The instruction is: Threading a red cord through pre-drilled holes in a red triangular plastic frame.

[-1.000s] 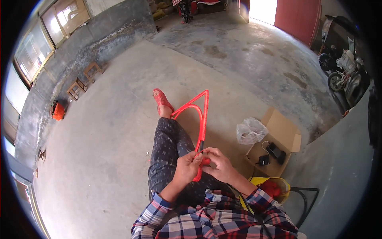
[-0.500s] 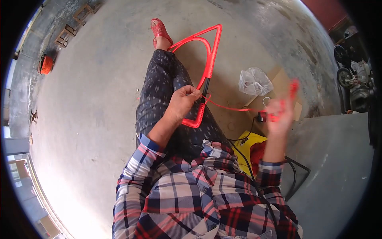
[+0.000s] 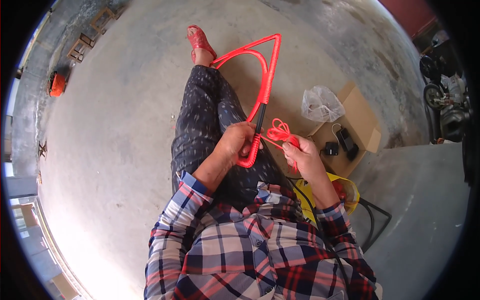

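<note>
Our left hand (image 3: 239, 145) is closing its grip around the frame (image 3: 265, 75), a bent rod with a triangular loop at its far end, holding it just above the curved lower end over our lap. Our right hand (image 3: 300, 155) is pinching a bunched length of red cord (image 3: 280, 132) between thumb and fingers, just beside the frame.

We are judging the wrapping as well along: the triangle, most of the shaft and the bottom curve are already showing red, while a short dark stretch (image 3: 260, 112) just above the left hand is still lying bare. The cord seems to be running from the right hand to the shaft, though the crossing is too small to read surely.

Both forearms are coming in from below, elbows bent, the left wrist angling across the thigh and the right lifting slightly outward. The frame's far tip is reaching toward our red sandal (image 3: 200, 40) on the concrete floor (image 3: 115, 125).
</note>
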A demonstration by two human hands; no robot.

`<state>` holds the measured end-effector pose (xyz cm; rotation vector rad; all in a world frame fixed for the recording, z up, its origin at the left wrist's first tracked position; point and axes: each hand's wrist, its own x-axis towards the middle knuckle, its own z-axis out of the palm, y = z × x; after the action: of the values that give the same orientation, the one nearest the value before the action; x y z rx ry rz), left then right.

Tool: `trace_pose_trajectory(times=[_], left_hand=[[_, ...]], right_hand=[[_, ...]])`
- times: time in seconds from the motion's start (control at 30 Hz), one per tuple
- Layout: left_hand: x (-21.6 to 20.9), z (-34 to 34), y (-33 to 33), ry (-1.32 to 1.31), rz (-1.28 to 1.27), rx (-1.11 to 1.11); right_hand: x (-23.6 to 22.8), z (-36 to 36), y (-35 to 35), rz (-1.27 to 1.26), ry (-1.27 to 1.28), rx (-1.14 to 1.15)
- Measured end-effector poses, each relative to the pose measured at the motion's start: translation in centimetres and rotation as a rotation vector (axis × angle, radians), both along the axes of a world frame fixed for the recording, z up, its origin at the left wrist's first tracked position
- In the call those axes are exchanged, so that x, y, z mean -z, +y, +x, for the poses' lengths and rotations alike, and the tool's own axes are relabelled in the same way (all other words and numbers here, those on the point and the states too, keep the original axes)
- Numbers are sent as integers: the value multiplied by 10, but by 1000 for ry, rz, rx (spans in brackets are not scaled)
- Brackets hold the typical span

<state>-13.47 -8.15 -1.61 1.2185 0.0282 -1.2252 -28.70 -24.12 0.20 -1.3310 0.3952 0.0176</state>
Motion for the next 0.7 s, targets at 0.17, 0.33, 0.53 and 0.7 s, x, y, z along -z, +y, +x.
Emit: trace_pose_trajectory(times=[0.17,0.33,0.53,0.7], left_hand=[[-18,-1,-4,142,-12,-64],[-11,-23,14,-792,101,-237],[-50,-60,2,-1253,-247,139],[-65,-41,9,-7,-575,-132]], right_hand=[[20,-13,-17,170,-7,140],[13,-12,-29,81,1,276],[9,-13,17,699,-35,-182],[-8,7,16,731,-138,-231]])
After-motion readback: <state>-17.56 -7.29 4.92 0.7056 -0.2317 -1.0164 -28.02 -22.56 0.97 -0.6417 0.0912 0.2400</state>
